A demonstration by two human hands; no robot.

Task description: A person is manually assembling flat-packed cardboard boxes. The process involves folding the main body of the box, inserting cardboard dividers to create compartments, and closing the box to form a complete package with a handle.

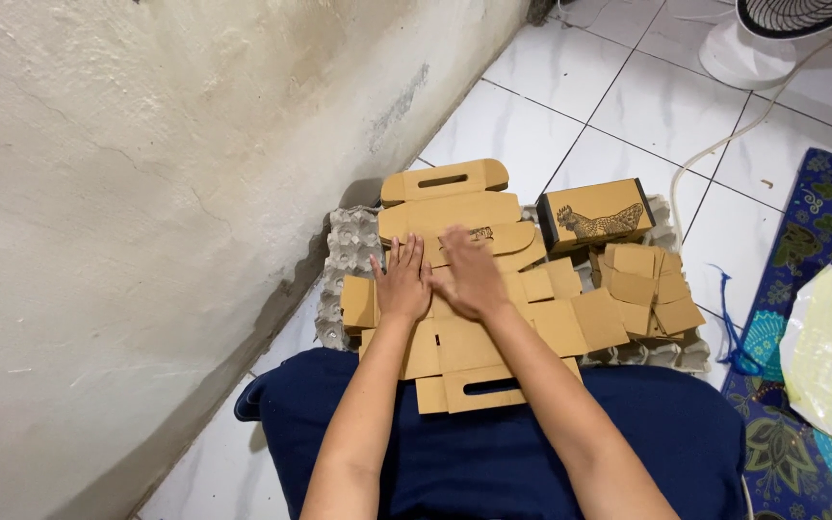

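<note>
From here I see both hands pressed flat on an unfolded cardboard box blank (464, 289), a tan die-cut sheet with many flaps and two slotted carry-handle panels, one at the far end near the wall and one at the near end over my lap. My left hand (403, 279) lies palm down on the sheet's left part, fingers straight and together, its grip wide and holding nothing. My right hand (469, 274) lies just beside it, nearly touching, also spread flat on the middle panel, grip wide and closed on nothing. A dark printed drawing shows on the panel just beyond the right fingertips. The blank rests partly on my dark blue lap (512, 443) and partly on grey egg trays (353, 241) on the white tiled floor (647, 106). To the right stands a finished box (597, 214), tan with a black rooster drawing on its side and a dark end. Near it lies a loose pile of small cardboard pieces (645, 289). A patterned blue mat (811, 221) lies at the far right, a white fan base (743, 53) beyond.
</note>
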